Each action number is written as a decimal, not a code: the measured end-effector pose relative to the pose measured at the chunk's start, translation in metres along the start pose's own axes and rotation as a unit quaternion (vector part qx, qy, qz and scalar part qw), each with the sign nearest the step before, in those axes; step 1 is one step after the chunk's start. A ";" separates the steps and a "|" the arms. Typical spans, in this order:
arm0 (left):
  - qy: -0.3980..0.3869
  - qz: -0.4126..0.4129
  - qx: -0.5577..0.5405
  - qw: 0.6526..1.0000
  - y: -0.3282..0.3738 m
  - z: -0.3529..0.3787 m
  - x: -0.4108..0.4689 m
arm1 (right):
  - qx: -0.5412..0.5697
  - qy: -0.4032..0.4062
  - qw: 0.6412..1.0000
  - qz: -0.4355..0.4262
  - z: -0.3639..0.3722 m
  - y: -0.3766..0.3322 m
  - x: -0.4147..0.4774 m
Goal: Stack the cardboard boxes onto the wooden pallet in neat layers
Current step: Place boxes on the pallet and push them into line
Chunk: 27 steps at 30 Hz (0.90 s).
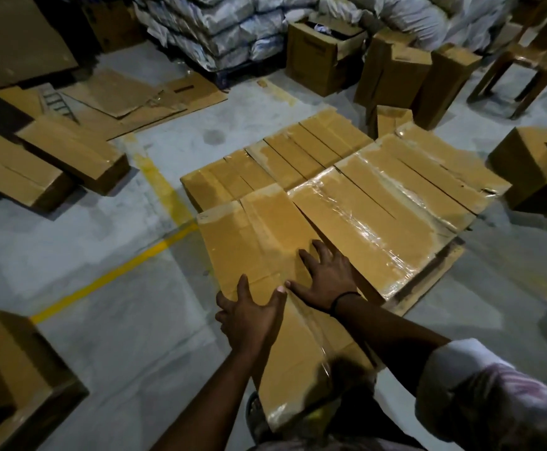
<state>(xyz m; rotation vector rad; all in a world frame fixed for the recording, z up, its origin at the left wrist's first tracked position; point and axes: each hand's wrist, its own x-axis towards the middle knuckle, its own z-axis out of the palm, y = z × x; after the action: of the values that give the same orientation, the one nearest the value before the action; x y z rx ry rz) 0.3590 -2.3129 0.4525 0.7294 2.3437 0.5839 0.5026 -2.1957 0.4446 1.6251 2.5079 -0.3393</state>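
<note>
Your left hand [249, 317] and right hand [326, 278] press flat, fingers spread, on the long cardboard box [233, 242] lying at the near left corner of the wooden pallet [441, 265]. Beyond it, taped boxes [379, 196] cover the pallet to its far edge.

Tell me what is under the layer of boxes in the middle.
A wooden pallet shows at the near right edge, below the boxes. The boxes cover the rest of it.
</note>
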 end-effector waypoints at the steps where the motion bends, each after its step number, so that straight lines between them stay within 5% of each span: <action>1: 0.001 -0.004 -0.004 1.000 0.003 0.005 0.002 | 0.007 -0.003 1.000 0.000 0.005 0.007 0.004; 13: 0.046 -0.045 -0.064 0.996 0.052 0.104 0.022 | 0.031 0.033 0.995 -0.085 0.033 0.107 0.076; 19: -0.058 -0.160 -0.104 0.980 0.049 0.166 0.071 | -0.022 -0.179 0.980 -0.080 0.093 0.172 0.150; 27: -0.141 -0.234 -0.062 0.960 0.027 0.245 0.025 | -0.065 -0.282 0.948 -0.135 0.133 0.235 0.099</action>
<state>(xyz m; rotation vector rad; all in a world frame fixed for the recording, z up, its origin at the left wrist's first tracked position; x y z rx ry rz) 0.5138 -2.2226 0.2808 0.1697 2.0864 0.3798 0.6746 -2.0505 0.2666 0.9540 2.2347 -0.5635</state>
